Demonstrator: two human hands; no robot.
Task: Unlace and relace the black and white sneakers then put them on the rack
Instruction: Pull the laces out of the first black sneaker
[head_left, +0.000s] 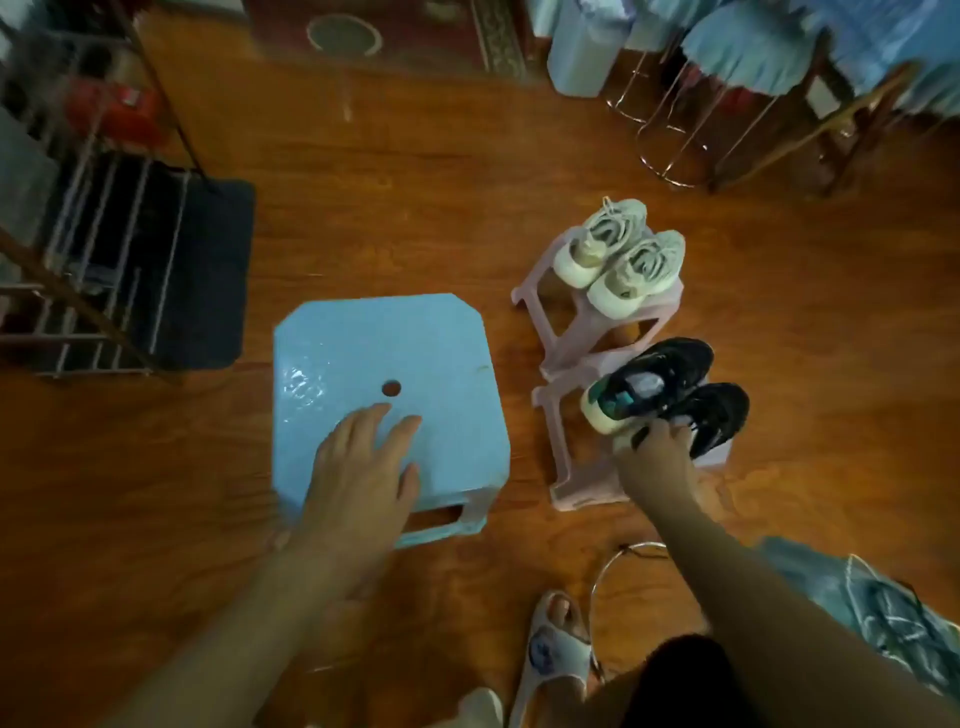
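Head view, left hand (363, 467) flat on blue stool (363, 353), fingers spread, right hand (655, 451) fingers gripping black sneakers (670, 389)

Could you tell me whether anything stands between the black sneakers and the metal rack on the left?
Yes. The blue stool stands on the floor between the black sneakers and the rack, with the left hand resting on it. The right hand grips the sneakers.

A lived-in room of a home: a polished wooden floor (467, 218), a patterned rug (395, 36) at twelve o'clock, a wire shoe rack (98, 270) at nine o'clock, cloth-covered stools (737, 57) at one o'clock, and small plastic stools (374, 353) carrying sneakers.
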